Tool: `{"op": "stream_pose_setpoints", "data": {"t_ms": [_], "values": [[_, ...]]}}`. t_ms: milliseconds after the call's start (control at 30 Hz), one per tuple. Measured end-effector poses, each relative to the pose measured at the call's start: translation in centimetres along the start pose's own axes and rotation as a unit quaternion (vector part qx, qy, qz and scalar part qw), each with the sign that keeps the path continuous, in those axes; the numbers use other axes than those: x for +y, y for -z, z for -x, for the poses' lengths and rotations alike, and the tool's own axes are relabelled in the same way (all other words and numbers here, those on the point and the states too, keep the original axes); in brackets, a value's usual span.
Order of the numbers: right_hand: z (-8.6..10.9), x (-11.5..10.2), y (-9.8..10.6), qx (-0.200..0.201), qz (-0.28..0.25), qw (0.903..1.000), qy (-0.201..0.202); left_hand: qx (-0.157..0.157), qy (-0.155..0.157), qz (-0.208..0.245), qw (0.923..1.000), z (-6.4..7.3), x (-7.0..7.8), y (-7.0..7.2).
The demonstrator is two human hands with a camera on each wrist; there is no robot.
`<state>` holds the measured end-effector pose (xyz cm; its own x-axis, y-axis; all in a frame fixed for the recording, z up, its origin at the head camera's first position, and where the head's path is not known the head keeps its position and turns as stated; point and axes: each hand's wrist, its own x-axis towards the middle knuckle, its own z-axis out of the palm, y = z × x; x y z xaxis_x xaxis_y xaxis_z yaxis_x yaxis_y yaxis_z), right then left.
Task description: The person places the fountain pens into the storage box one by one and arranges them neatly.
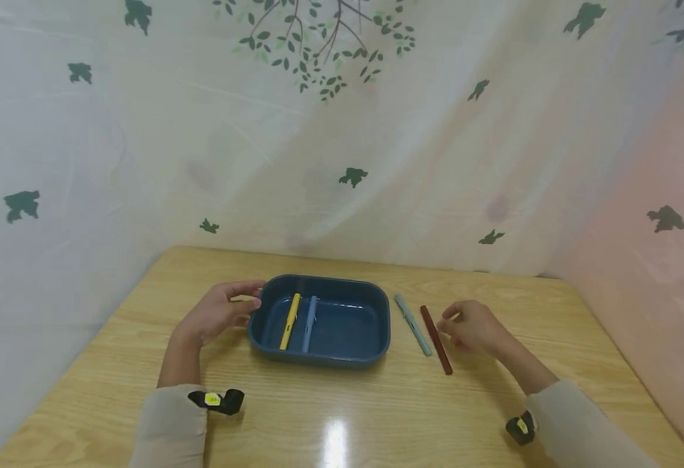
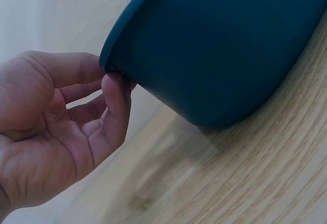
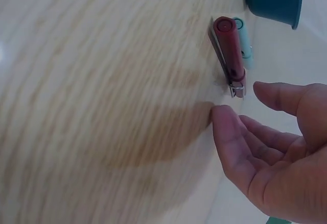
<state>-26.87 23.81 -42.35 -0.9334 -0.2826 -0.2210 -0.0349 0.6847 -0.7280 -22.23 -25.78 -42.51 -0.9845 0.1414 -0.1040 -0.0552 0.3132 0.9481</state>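
A dark blue rectangular dish (image 1: 354, 325) stands on the table, with a yellow pen (image 1: 290, 322) and a blue pen (image 1: 309, 325) lying in its left half. At its left end, my left hand (image 1: 219, 312) holds the rim, fingertips meeting at the edge in the left wrist view. Right of the dish, a light green pen (image 1: 413, 325) and a dark red pen (image 1: 436, 340) lie side by side on the wood. My right hand (image 1: 473, 327) is just right of the red pen. In the right wrist view its thumb and fingers are apart, with nothing between them.
The wooden table (image 1: 295, 416) runs back to a pale curtain (image 1: 424, 182) printed with leaves and birds. A small black camera (image 1: 225, 401) sits on the left sleeve, and another black camera (image 1: 520, 428) is at the right sleeve.
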Motion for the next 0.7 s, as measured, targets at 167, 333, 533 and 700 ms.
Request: {"op": "stream_pose_setpoints", "data": {"t_ms": [167, 333, 533, 700], "values": [[0.3, 0.0, -0.3, -0.006, -0.001, 0.9999, 0.009, 0.000, 0.003, 0.000, 1.0000, -0.1, -0.1, 0.0], [0.3, -0.1, -0.4, -0.015, 0.011, 0.9996, 0.023, -0.003, 0.005, 0.001, 1.0000, -0.6, 0.1, -0.2], [-0.2, 0.2, -1.0, -0.008, -0.001, 0.9996, 0.028, -0.011, -0.004, -0.004, 0.9999, -0.6, 0.0, -0.4], [-0.6, 0.2, -1.1, -0.006, 0.036, 0.9981, 0.050, -0.007, -0.004, -0.015, 0.9999, -0.3, -0.3, -0.2]]}}
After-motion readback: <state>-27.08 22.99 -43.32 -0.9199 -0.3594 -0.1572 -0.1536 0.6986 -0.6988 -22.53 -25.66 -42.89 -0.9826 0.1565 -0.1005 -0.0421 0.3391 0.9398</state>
